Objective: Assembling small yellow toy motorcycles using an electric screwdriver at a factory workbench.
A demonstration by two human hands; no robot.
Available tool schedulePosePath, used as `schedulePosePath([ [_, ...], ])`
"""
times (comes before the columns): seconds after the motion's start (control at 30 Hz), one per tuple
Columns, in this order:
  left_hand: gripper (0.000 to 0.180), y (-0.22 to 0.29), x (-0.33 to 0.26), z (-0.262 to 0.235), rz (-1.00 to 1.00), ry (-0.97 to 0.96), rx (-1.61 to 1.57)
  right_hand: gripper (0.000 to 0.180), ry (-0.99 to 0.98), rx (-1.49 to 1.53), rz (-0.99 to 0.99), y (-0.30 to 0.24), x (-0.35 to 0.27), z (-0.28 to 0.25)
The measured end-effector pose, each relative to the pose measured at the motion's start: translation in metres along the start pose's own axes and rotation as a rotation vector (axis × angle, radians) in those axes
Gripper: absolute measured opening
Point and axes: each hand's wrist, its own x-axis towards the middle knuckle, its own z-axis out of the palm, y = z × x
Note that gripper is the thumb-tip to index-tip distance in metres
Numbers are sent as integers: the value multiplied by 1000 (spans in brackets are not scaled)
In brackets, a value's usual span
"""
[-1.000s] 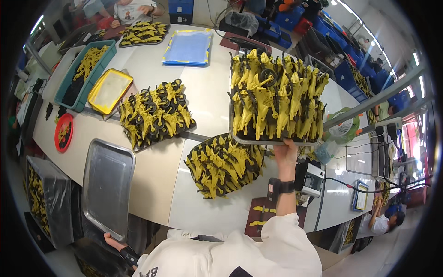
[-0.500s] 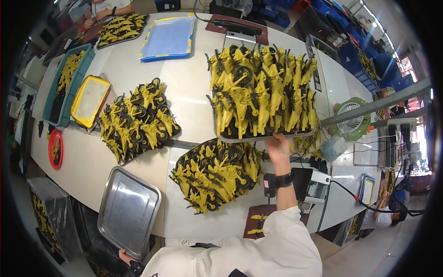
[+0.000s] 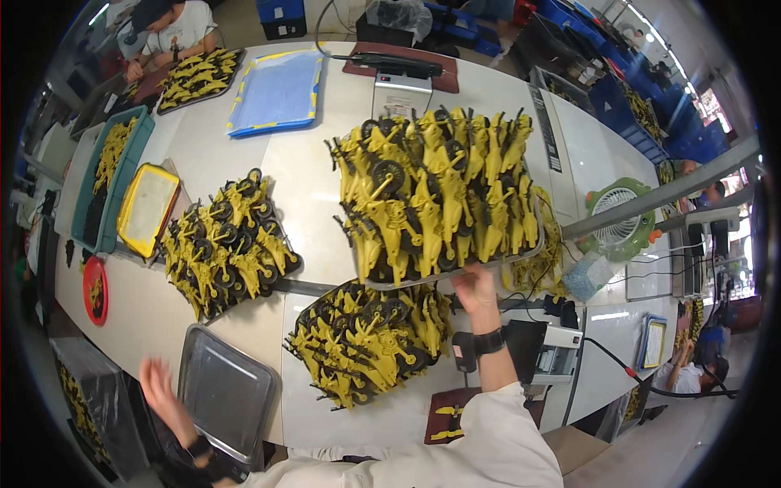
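Observation:
My right hand [image 3: 477, 289] grips the near rim of a metal tray [image 3: 390, 285], fingers partly hidden beneath it. Rows of yellow toy motorbikes [image 3: 427, 203] with black wheels and handlebars are stacked in this tray. To the left, my left hand [image 3: 160, 390] is raised with its fingers apart, holding nothing and slightly blurred. Beside it, a bare metal tray [image 3: 228, 390] lies at the table's near edge. Close below the held tray sits another heap of toy motorbikes [image 3: 366, 346]; a further heap of toy motorbikes [image 3: 228, 248] stands farther left.
A blue-and-yellow tray [image 3: 277, 93] lies at the back. On the left are a teal bin [image 3: 134, 146], a yellow-rimmed tray [image 3: 149, 210] and a red dish [image 3: 95, 291]. A green fan [image 3: 616, 215] and a metal bar [image 3: 667, 189] stand right. Another person [image 3: 183, 32] sits far left.
The loaded tray and my right hand have moved nearer and slightly left. My left hand has let go of the bare tray and risen, and that tray now lies lower.

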Motion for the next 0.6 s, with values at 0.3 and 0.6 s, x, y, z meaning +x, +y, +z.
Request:
schedulePosePath([
  [0.3, 53, -5, 33, 391, -1152, -1039, -560, 31, -54, -44, 41, 9, 6, -6],
  [0.6, 63, -65, 28, 385, -1050, -945, -755, 46, -194, -169, 88, 11, 6, -3],
])
